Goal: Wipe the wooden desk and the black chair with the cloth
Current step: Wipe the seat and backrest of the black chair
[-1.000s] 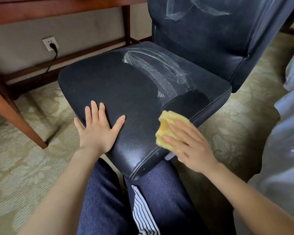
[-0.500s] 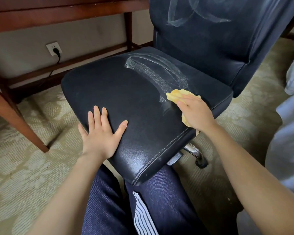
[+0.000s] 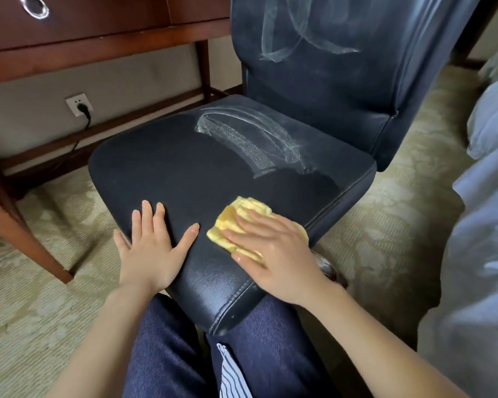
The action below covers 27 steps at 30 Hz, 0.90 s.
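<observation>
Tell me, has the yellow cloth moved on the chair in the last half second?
Yes. The cloth slid away from the white streaks toward the seat's front edge.

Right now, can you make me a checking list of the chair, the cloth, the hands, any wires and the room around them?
Surface: black chair seat, with whitish streaks across its back part and more on the backrest.
Job's things: yellow cloth on the seat's front right; wooden desk behind, to the left.
Clutter: nothing seen.
Hands: left hand flat on the seat front, fingers straight; right hand presses the cloth flat.
Cables: black plug in a wall socket; its cable hangs down under the desk.
Surroundings: patterned carpet; white bedding at the right.
</observation>
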Available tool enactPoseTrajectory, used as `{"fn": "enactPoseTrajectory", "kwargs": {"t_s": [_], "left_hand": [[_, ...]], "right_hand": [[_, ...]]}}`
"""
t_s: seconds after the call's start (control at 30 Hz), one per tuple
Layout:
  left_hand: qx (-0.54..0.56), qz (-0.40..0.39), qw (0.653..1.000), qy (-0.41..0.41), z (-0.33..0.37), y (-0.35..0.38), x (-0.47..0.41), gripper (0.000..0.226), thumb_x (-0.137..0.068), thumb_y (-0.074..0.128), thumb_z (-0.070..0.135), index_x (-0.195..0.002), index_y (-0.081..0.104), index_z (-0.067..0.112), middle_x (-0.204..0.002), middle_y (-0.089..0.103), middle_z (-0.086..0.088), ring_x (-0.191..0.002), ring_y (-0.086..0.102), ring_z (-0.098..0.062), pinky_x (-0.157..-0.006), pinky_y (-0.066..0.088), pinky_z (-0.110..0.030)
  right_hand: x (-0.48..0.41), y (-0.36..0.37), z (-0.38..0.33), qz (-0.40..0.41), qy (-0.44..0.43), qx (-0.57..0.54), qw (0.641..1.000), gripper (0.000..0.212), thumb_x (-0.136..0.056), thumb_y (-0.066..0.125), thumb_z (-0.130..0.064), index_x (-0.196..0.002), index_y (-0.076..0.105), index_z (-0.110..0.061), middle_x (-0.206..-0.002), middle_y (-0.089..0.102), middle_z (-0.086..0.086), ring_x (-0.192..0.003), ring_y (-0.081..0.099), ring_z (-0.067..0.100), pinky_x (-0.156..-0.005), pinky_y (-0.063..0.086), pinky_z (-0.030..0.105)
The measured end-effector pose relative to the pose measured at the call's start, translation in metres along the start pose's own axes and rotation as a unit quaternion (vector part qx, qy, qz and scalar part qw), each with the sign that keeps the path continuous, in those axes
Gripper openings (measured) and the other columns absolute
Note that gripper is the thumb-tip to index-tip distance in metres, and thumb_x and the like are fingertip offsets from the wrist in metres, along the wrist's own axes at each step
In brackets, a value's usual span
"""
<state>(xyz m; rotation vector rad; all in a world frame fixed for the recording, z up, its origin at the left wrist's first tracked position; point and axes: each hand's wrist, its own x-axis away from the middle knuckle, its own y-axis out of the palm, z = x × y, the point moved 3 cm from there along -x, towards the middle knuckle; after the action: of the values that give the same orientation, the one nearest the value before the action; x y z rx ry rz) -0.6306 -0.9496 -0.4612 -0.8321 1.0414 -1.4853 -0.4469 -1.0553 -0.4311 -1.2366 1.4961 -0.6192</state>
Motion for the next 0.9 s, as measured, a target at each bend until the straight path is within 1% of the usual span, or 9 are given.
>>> {"fn": "enactPoseTrajectory", "kwargs": {"t_s": [0.1,0.2,0.3,0.4,0.47,0.57,0.7,0.8,0.9], "left_hand": [[-0.007,0.029,0.999,0.022,0.006,-0.009,-0.001,0.081,-0.084,0.036,0.067,-0.147,0.025,0.016,-0.159,0.01,-0.006,-0.147,0.002,-0.018,-0.115,-0.007,-0.051],[0.005,0.077,0.992,0.102,0.033,-0.014,0.001,0.059,-0.088,0.049,0.05,-0.137,0.04,0.02,-0.156,0.02,-0.007,-0.146,0.008,-0.02,-0.114,-0.005,-0.051],[0.029,0.063,0.981,0.179,0.07,-0.008,0.002,0.053,-0.093,0.042,0.045,-0.139,0.039,0.021,-0.156,0.02,-0.004,-0.146,0.007,-0.02,-0.116,-0.003,-0.047],[0.041,0.024,0.973,0.228,0.101,0.004,0.002,0.053,-0.095,0.033,0.048,-0.143,0.034,0.025,-0.157,0.017,0.001,-0.146,0.002,-0.016,-0.117,-0.004,-0.043],[0.031,-0.001,0.97,0.241,0.11,0.013,0.0,0.055,-0.096,0.027,0.051,-0.145,0.029,0.027,-0.158,0.013,0.004,-0.146,-0.003,-0.012,-0.117,-0.007,-0.041],[0.021,0.003,0.971,0.238,0.111,0.018,-0.004,0.058,-0.094,0.02,0.054,-0.146,0.025,0.029,-0.159,0.01,0.007,-0.146,-0.005,-0.009,-0.117,-0.008,-0.039],[0.045,0.025,0.971,0.235,0.107,0.017,-0.006,0.053,-0.096,0.028,0.05,-0.144,0.034,0.028,-0.156,0.02,0.008,-0.145,0.005,-0.009,-0.118,-0.006,-0.034],[0.057,0.045,0.973,0.22,0.107,0.016,-0.004,0.049,-0.096,0.034,0.045,-0.14,0.041,0.025,-0.153,0.03,0.006,-0.145,0.014,-0.011,-0.118,-0.002,-0.034],[0.043,0.049,0.975,0.211,0.108,0.016,-0.004,0.048,-0.097,0.033,0.044,-0.14,0.042,0.024,-0.152,0.032,0.006,-0.144,0.016,-0.011,-0.119,0.001,-0.034]], "right_hand": [[0.014,-0.009,0.008,0.035,-0.016,0.004,0.999,0.033,-0.086,0.054,-0.037,-0.116,0.068,-0.029,-0.121,0.065,-0.009,-0.12,0.054,0.011,-0.102,0.037,0.03],[0.021,-0.018,0.027,0.058,-0.001,0.054,0.997,0.035,-0.086,0.049,-0.037,-0.113,0.069,-0.027,-0.117,0.067,-0.009,-0.114,0.058,0.012,-0.096,0.043,0.031],[0.025,-0.029,0.062,0.067,0.072,0.104,0.99,0.033,-0.088,0.051,-0.035,-0.116,0.068,-0.026,-0.12,0.065,-0.007,-0.117,0.057,0.014,-0.095,0.047,0.035],[0.028,-0.036,0.107,0.041,0.181,0.087,0.979,0.037,-0.095,0.052,-0.035,-0.132,0.053,-0.033,-0.139,0.049,-0.013,-0.133,0.038,0.005,-0.107,0.031,0.026],[0.024,-0.038,0.134,0.037,0.215,0.059,0.974,0.039,-0.098,0.046,-0.036,-0.136,0.046,-0.037,-0.145,0.04,-0.016,-0.138,0.027,0.001,-0.109,0.025,0.023],[0.007,-0.045,0.163,0.024,0.227,0.033,0.973,0.038,-0.1,0.041,-0.036,-0.138,0.043,-0.036,-0.149,0.036,-0.013,-0.141,0.023,0.004,-0.115,0.023,0.028],[-0.021,-0.055,0.189,0.037,0.244,-0.007,0.969,0.036,-0.102,0.036,-0.031,-0.136,0.047,-0.036,-0.148,0.038,-0.01,-0.142,0.021,0.009,-0.116,0.019,0.032],[-0.031,-0.05,0.195,0.067,0.26,-0.027,0.963,0.037,-0.102,0.033,-0.027,-0.133,0.051,-0.038,-0.146,0.041,-0.013,-0.142,0.02,0.007,-0.115,0.018,0.032],[-0.026,-0.036,0.183,0.125,0.296,-0.013,0.947,0.035,-0.101,0.038,-0.028,-0.13,0.054,-0.037,-0.147,0.04,-0.01,-0.143,0.016,0.011,-0.116,0.015,0.035]]}}
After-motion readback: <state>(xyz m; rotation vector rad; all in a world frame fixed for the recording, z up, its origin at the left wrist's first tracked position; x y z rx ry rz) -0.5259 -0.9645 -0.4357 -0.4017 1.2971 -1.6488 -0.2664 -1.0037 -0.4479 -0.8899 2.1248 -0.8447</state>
